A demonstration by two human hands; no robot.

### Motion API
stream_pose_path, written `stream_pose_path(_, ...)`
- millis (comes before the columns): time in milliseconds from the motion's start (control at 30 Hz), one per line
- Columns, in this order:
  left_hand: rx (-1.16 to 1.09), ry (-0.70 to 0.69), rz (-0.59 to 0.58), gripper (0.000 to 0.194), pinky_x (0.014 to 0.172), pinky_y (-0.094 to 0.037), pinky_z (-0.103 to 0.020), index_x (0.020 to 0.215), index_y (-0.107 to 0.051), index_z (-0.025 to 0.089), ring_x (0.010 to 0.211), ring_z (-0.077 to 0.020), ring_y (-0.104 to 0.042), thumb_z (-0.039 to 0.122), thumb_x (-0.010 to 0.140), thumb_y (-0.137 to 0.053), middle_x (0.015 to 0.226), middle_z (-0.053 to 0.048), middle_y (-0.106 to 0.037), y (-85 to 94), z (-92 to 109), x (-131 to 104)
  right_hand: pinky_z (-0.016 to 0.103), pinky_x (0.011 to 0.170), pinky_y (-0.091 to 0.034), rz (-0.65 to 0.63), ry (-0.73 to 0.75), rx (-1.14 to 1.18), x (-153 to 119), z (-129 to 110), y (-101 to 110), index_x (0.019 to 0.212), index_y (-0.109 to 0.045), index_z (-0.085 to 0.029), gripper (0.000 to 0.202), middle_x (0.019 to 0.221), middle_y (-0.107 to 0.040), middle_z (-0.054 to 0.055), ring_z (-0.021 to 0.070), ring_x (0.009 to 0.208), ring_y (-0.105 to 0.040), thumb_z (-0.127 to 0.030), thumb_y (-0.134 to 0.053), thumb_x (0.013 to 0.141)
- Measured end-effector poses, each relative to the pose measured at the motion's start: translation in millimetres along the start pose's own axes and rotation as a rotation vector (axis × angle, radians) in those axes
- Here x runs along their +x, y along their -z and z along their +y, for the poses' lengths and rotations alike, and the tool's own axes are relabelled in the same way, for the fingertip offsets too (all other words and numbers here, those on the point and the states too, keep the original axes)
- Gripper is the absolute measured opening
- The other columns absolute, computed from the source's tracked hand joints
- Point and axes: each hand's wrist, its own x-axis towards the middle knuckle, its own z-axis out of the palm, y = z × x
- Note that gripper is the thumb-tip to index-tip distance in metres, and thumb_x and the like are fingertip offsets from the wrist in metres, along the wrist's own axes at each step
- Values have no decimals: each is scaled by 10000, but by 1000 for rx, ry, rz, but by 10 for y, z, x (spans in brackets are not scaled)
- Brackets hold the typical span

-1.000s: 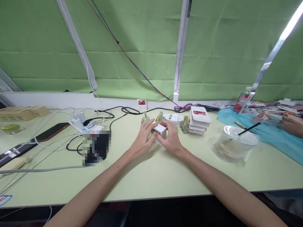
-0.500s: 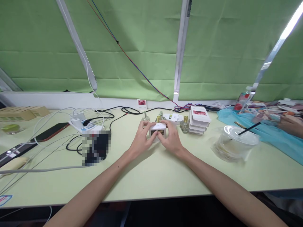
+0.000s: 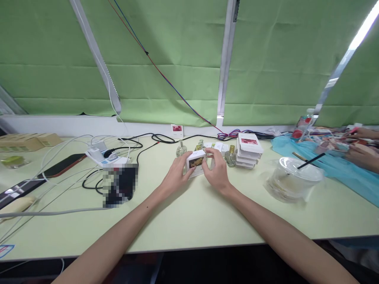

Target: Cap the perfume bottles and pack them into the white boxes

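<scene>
Near the middle of the table, a small white box (image 3: 196, 161) with a dark picture on its front stands tilted between my hands. My left hand (image 3: 176, 171) grips its left side, thumb across the lower front. The curled right hand (image 3: 217, 169) holds the right edge between thumb and forefinger, with a gap behind them. Behind the box, a gold-necked glass bottle (image 3: 198, 148) is partly hidden. Other clear glass bottles are close by, one (image 3: 181, 149) to the left and a gold-topped one (image 3: 230, 156) to the right.
A stack of white boxes (image 3: 249, 152) stands right of the bottles. Farther right are a lidded plastic cup (image 3: 296, 177) with a black straw and a blue plastic sheet (image 3: 340, 167), where another person's hands (image 3: 363, 154) work. A power strip (image 3: 111, 161) and tangled cables lie left.
The white box has turned and tilted, showing more of its front picture. My right hand has shifted slightly right, its thumb now apart from the left one. A second co-worker's hand has appeared.
</scene>
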Motion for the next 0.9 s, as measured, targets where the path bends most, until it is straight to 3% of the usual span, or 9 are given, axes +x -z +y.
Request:
stream_pose_path(133,-20,28,-41,530,883,-533,-385,1484,-401,232,1029,-259,-633,396,992,-511,1255,-128,-650,15,11,12,436,927,-565,78,72,-58,45,-3,39,1134,-581,-193,252,1085,-659,114,244,1070,-630,-137,-515,898)
stream_pose_path(333,-46,40,-21,520,808,-548,-342,1434,-445,218,885,-220,-675,390,957,-565,1136,-105,-701,7,58,10,531,1043,-469,191,71,-203,136,131,143,1159,-585,-207,286,1156,-606,135,289,1169,-566,-176,-526,882)
stream_pose_path(633,-51,26,-3,547,753,-563,-340,1430,-431,243,836,-201,-674,458,949,-580,1214,-104,-696,-38,36,-19,595,1157,-344,37,-133,-269,181,428,189,1365,-541,-168,479,1489,-463,220,345,1417,-410,-390,-541,941)
stream_pose_path(900,-30,36,2,509,741,-548,-320,1407,-451,237,865,-209,-680,384,940,-591,1127,-86,-707,-47,55,-13,561,1196,-326,-129,-218,-247,150,605,180,1483,-462,-164,649,1564,-401,212,336,1500,-333,-544,-517,960)
